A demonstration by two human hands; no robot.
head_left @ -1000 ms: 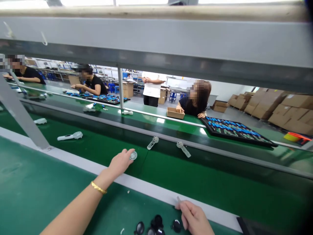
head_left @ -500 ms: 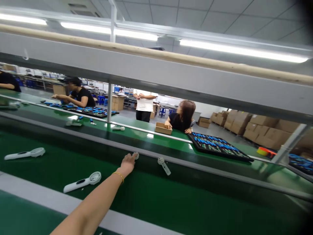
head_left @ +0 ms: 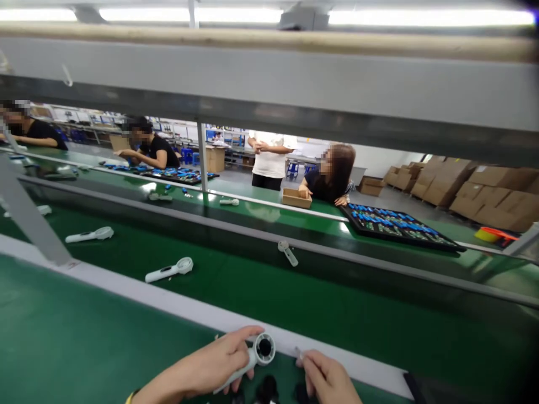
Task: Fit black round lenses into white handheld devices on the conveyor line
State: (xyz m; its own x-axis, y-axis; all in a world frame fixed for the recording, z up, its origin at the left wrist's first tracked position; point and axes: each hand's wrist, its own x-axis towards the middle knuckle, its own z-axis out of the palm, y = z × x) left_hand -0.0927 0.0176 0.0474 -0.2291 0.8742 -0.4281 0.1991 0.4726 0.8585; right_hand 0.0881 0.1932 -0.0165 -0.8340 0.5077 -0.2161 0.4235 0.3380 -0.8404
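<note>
My left hand (head_left: 214, 362), with a yellow band at its wrist, is closed around the handle of a white ring-headed plastic housing (head_left: 264, 349). A dark round centre shows inside the ring, and my index finger lies along its top. Just to the right, my right hand (head_left: 326, 375) pinches a small pale piece (head_left: 298, 352), too small to identify. Below and between the hands, several black round parts (head_left: 267, 388) lie at the bottom edge, partly cut off. A similar white housing (head_left: 170, 270) lies on the green belt (head_left: 337, 314) beyond.
Another white housing (head_left: 90, 234) and a small pale handled part (head_left: 288, 253) lie on the belt. A grey post (head_left: 31, 210) rises at left, beneath a long overhead beam (head_left: 269, 84). Across the line, co-workers sit near a black tray (head_left: 396, 227) of blue parts and a cardboard box (head_left: 297, 198).
My left hand has drawn back from the belt's far side to the near edge and now holds a white housing. My right hand has come into view. The camera has tilted down.
</note>
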